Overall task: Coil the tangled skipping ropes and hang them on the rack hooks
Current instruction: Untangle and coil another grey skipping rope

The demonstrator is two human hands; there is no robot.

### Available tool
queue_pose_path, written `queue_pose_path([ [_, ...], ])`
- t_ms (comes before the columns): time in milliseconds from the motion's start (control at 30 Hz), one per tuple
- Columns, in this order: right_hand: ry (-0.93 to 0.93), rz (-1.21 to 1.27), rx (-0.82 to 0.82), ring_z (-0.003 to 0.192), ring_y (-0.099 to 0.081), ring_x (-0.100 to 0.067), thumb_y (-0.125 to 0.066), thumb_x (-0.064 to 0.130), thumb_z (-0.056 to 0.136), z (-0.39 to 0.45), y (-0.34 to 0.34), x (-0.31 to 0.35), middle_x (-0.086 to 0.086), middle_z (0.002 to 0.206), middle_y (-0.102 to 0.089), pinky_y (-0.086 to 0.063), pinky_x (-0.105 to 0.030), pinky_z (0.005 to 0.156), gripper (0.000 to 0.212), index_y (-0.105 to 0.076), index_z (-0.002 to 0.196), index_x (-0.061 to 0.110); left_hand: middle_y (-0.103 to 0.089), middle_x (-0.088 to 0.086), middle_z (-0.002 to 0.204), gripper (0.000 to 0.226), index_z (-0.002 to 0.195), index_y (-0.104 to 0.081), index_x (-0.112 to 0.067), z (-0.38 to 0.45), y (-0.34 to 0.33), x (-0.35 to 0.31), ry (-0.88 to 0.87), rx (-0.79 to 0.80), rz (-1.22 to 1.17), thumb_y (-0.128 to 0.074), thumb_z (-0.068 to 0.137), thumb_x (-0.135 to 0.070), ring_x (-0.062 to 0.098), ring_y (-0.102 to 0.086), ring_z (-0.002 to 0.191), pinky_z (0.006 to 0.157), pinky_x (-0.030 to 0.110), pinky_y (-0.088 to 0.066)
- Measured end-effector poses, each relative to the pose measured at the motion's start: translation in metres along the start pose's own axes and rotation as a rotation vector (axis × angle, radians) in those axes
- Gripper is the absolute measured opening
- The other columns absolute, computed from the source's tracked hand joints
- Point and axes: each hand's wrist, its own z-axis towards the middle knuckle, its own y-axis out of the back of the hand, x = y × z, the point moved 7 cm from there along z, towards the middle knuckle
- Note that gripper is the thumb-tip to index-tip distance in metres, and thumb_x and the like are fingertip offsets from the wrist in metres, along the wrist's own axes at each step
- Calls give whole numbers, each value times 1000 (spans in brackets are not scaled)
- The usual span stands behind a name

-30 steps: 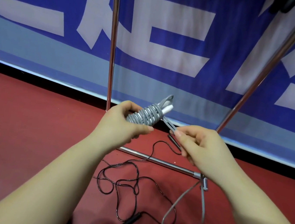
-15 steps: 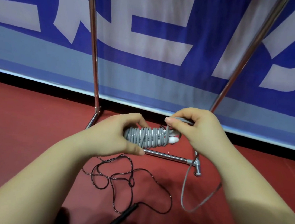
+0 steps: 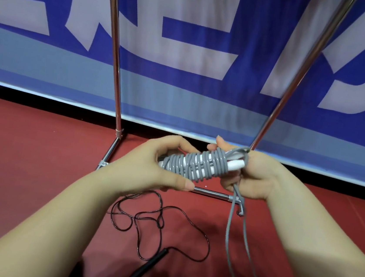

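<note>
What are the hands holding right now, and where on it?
Both hold the grey skipping rope, wound around its white handles. The left hand grips the bundle's left end; the right hand holds the right end, where the loose cord hangs down.

The grey rope [image 3: 198, 166] at the centre of the frame looks like smooth, faintly glossy plastic cord, wound over white handles [image 3: 235, 165] of glossy hard plastic; the black rope [image 3: 158, 222] at lower centre is a thin, shiny cord, its black handle [image 3: 148, 265] matt, perhaps rubber or foam; the rack poles [image 3: 115, 46] running from the top edge to mid-frame are polished chrome-like metal with bright reflections; the floor [image 3: 28, 143] across the lower half is matt red, finely textured; the banner [image 3: 187, 47] across the upper half looks like printed cloth or vinyl with a soft, low sheen.
</note>
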Motion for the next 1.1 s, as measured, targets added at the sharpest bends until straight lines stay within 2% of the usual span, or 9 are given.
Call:
queue_pose_path([
  [133, 96, 101, 68, 33, -24, 0, -50, 24, 88, 0, -16, 5, 7, 47, -37, -15, -11, 35, 11, -58, 85, 17, -65, -6, 72, 46, 96, -63, -10, -1, 7, -2, 13, -103, -178, -84, 55, -3, 13, -57, 56, 48, 19, -45],
  [300, 306, -36, -9, 35, -26, -2, -40, 18, 100, -2, -22, 13, 6, 53, -43, -20, -12, 35, 14, -50, 92, 13, -65, -5, 64, 40, 95, -64, -15, -1, 33, 3, 42, -374, -258, -80, 59, -9, 17, -60, 55, 46, 21, -44],
  [433, 401, -157, -79, 36, -27, -4, -39, 21, 101, -5, -26, 15, 4, 55, -41, -21, -14, 37, 22, -57, 91, 11, -64, -4, 64, 30, 99, -64, -13, -2, 39, 8, 75, -465, -260, -75, 73, -2, 18, -59, 55, 46, 22, -43],
  [500, 409, -235, -106, 36, -30, -5, -39, 22, 101, -3, -25, 12, 5, 54, -41, -23, -15, 38, 25, -63, 104, 12, -64, -3, 65, 31, 100, -64, -13, -2, 39, 14, 106, -512, -258, -77, 73, -5, 17, -59, 55, 47, 22, -44],
  [700, 461, -636, -134, 37, -39, -6, -42, 20, 101, 2, -35, 1, 9, 53, -44, -34, -17, 42, 22, -61, 111, 26, -62, 0, 69, 38, 106, -63, -9, -4, 53, 29, 186, -691, -314, -79, 72, -6, 12, -57, 48, 42, 16, -42],
  [833, 554, -1023, -141, 43, -46, 9, -47, 25, 98, 4, -46, -5, 19, 62, -45, -36, -11, 56, 38, -49, 136, 32, -63, 3, 72, 37, 102, -60, -12, -5, 57, 37, 223, -754, -326, -79, 72, -4, 12, -55, 48, 41, 16, -42],
  [900, 566, -1163, -133, 67, -52, 20, -49, 29, 97, 2, -51, -7, 26, 81, -56, -38, -7, 71, 43, -45, 140, 32, -63, 2, 73, 39, 100, -58, -15, -6, 60, 41, 242, -771, -278, -80, 70, -3, 13, -55, 49, 41, 17, -43],
  [1000, 627, -1210, -146, 108, -56, 3, -53, 32, 95, -6, -55, -2, 19, 118, -63, -40, -17, 93, 40, -54, 134, 30, -64, 0, 79, 40, 93, -58, -21, -5, 66, 42, 239, -740, 40, -85, 66, -10, 17, -57, 58, 55, 26, -48],
  [1100, 671, -1234, -165, 95, -62, -4, -63, 36, 88, -13, -57, 1, 11, 106, -70, -48, -27, 85, 32, -66, 119, 28, -60, -12, 82, 41, 90, -57, -26, -3, 62, 37, 231, -633, 393, -87, 63, -19, 12, -56, 70, 63, 27, -41],
])
